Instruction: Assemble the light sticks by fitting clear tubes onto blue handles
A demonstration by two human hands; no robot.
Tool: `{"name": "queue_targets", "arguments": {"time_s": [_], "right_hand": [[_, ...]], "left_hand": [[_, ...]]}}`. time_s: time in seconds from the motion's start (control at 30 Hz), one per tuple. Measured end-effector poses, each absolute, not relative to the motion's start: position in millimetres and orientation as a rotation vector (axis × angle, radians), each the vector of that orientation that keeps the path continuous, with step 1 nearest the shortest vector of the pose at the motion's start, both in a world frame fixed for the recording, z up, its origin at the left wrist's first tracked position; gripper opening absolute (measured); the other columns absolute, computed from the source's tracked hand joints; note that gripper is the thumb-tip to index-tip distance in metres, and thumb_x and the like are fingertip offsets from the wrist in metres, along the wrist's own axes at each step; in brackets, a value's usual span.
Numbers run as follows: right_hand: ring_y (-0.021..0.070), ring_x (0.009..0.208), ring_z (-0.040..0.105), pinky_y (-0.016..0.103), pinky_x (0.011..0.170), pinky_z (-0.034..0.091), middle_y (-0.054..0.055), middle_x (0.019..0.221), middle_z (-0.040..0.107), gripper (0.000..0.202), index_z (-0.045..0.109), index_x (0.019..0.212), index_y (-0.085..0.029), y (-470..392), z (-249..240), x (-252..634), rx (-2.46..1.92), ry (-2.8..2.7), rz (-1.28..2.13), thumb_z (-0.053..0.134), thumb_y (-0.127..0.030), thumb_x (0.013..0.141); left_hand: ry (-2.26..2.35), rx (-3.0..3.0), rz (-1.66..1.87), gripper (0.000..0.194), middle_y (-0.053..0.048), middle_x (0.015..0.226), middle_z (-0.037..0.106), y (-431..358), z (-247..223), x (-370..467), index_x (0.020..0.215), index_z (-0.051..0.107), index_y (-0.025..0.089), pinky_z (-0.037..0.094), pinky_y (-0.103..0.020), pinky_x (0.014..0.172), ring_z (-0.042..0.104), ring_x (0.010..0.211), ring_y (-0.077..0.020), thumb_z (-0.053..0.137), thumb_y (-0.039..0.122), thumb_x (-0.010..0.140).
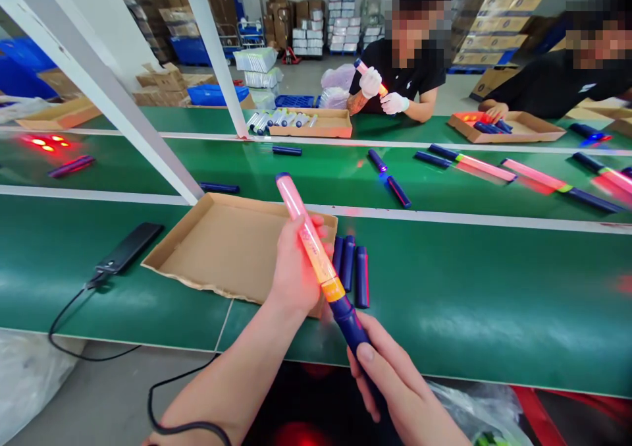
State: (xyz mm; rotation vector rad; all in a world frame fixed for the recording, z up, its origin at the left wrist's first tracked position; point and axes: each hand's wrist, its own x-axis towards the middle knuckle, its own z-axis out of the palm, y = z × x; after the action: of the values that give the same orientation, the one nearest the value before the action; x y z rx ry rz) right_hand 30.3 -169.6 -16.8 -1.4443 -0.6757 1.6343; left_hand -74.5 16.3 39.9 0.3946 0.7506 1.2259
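Observation:
A light stick (pixel 310 243) with a glowing pink-red tube, a yellow-orange band and a dark blue handle slants across the middle of the head view. My left hand (pixel 297 265) is wrapped round its lit tube. Lower down, my right hand (pixel 390 367) grips the dark blue handle, thumb on top. Just behind the stick, several dark blue handles (pixel 362 277) lie on the green worktop beside a shallow cardboard tray (pixel 217 242). The tray's right end is partly hidden by my left hand and forearm.
A black power bank (pixel 129 248) with a cable lies at left. Beyond a white rail, the green conveyor (pixel 306 176) carries handles and lit sticks (pixel 486 168). Opposite, a gloved co-worker (pixel 409 77) holds a lit stick; another person reaches into a cardboard tray (pixel 538 126). A white post (pixel 212 44) stands left.

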Motion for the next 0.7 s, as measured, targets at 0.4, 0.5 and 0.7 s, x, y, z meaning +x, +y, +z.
{"name": "queue_targets", "arguments": {"time_s": [0.4,0.5,0.7], "right_hand": [[0.0099,0.052,0.056,0.019,0.043,0.041,0.002,0.088,0.071,0.086,0.055,0.154,-0.026,-153.2,-10.8,-9.1,-1.334,-0.382,1.539,0.077,-0.075,0.087],[0.0089,0.046,0.052,0.018,0.039,0.039,0.001,0.083,0.071,0.087,0.053,0.152,-0.024,-151.1,-20.0,-14.5,-1.297,-0.312,1.571,0.080,-0.074,0.086],[0.0082,0.044,0.054,0.019,0.039,0.043,0.000,0.084,0.070,0.081,0.050,0.151,-0.020,-145.5,-31.2,-18.2,-1.285,-0.402,1.530,0.076,-0.069,0.092]], "left_hand": [[0.640,0.591,1.183,0.045,0.004,0.086,0.060,38.4,34.8,-96.5,0.108,0.062,0.026,0.055,-0.018,0.055,0.062,0.078,-0.0121,0.094,0.027,0.077],[0.595,0.646,1.208,0.050,0.004,0.086,0.061,39.0,33.5,-101.1,0.114,0.060,0.028,0.052,-0.019,0.050,0.063,0.075,-0.0132,0.094,0.033,0.078],[0.625,0.533,1.274,0.041,0.007,0.067,0.050,35.2,37.5,-98.8,0.091,0.054,0.024,0.041,-0.017,0.043,0.047,0.052,-0.0085,0.084,0.052,0.087]]}}
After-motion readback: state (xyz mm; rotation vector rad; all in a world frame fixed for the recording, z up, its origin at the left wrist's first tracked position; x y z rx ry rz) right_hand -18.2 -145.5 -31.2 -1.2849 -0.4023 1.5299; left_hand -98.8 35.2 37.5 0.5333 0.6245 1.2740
